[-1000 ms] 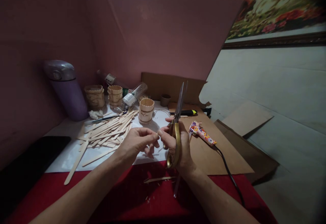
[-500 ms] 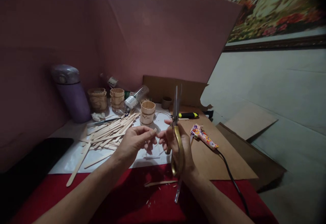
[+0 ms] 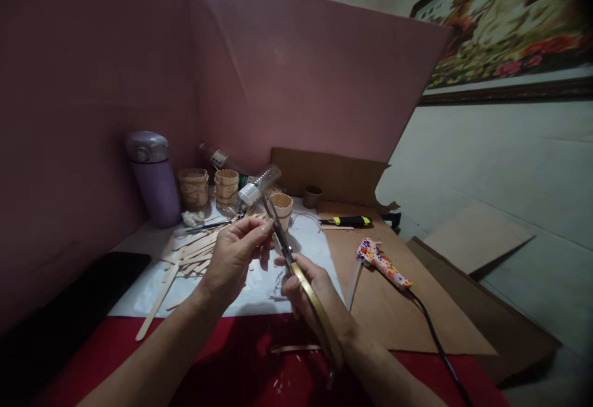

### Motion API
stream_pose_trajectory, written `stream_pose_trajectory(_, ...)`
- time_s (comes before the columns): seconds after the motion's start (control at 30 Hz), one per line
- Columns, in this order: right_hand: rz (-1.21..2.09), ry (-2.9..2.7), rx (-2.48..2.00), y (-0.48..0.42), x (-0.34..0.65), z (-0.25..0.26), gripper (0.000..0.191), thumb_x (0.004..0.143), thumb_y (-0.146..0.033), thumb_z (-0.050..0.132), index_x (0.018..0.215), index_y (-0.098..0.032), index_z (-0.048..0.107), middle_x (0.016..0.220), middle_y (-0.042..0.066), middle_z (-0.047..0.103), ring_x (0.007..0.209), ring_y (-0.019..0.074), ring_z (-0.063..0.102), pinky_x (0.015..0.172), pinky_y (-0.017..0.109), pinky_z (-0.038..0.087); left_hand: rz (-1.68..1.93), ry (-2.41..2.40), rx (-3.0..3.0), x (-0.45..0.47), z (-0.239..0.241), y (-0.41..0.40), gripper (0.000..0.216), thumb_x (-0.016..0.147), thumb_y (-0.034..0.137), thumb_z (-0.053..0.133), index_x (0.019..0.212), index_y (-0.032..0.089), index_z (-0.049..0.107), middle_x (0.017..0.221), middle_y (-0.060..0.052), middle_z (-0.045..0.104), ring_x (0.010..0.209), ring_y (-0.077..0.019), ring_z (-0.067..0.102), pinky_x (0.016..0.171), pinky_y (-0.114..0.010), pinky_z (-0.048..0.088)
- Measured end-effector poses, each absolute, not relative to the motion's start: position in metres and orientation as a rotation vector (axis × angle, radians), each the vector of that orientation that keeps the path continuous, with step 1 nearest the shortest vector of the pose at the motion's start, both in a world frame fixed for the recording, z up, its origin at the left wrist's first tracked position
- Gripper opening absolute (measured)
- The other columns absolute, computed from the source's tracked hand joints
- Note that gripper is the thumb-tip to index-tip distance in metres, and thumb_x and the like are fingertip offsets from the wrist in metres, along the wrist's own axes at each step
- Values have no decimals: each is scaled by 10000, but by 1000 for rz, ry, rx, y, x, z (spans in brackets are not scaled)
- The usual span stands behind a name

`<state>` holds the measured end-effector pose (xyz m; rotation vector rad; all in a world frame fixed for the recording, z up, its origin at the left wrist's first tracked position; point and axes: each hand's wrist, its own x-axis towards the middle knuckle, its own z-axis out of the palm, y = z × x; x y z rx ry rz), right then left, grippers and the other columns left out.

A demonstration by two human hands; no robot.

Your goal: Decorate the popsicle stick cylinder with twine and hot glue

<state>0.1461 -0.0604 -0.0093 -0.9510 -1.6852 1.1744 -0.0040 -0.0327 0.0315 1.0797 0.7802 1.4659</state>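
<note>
My left hand (image 3: 236,255) is closed in a pinch, with a tiny pale piece at its fingertips, mostly hidden by the thumb. Gold-handled scissors (image 3: 309,289) are in my right hand (image 3: 319,289), their blades pointing up and left, right beside the left fingertips. Whether the blades touch the piece I cannot tell. Behind them stands a small wooden cup (image 3: 282,209), partly covered by the blades. A pile of flat wooden craft sticks (image 3: 197,259) lies behind and left of my left hand.
A purple bottle (image 3: 155,184), two wooden cups (image 3: 193,188) and a clear plastic bottle (image 3: 259,186) stand or lie at the back. To the right, a flowered glue gun (image 3: 382,262) with a black cord and a yellow-black cutter (image 3: 352,222) rest on cardboard (image 3: 407,320).
The scissors have tipped from nearly upright to leaning left, bringing their blades to the left fingertips. My right fingers have drawn away from the left ones. The view has shifted slightly.
</note>
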Motion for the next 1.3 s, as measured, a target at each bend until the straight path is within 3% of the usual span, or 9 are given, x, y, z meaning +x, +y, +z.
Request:
stream_pose_trajectory(0.27,1104,-1721,-1001,-58,146,-13,548,796,-649,536,1072,-176,552,642,-48,445,452,64,340,430,195,322,1497,821,1168,-5,31,-33,247,736,329,697,652,138,565,533,32,533,387,-61,432,327,-177,361)
stream_pose_trajectory(0.8,1087,-1721,-1054,-63,142,-7,647,760,-709,519,1065,-139,552,582,-64,384,456,74,309,431,207,314,1519,894,1189,-1,21,-32,250,765,363,651,681,163,527,534,63,485,349,-35,370,297,-148,290)
stream_pose_trajectory(1.3,1006,-1707,-1045,-63,139,-8,651,731,-724,538,993,-130,588,654,-19,458,585,118,399,527,230,364,1483,856,1122,2,19,-33,222,768,329,637,687,176,498,476,88,394,352,-23,264,325,-138,205)
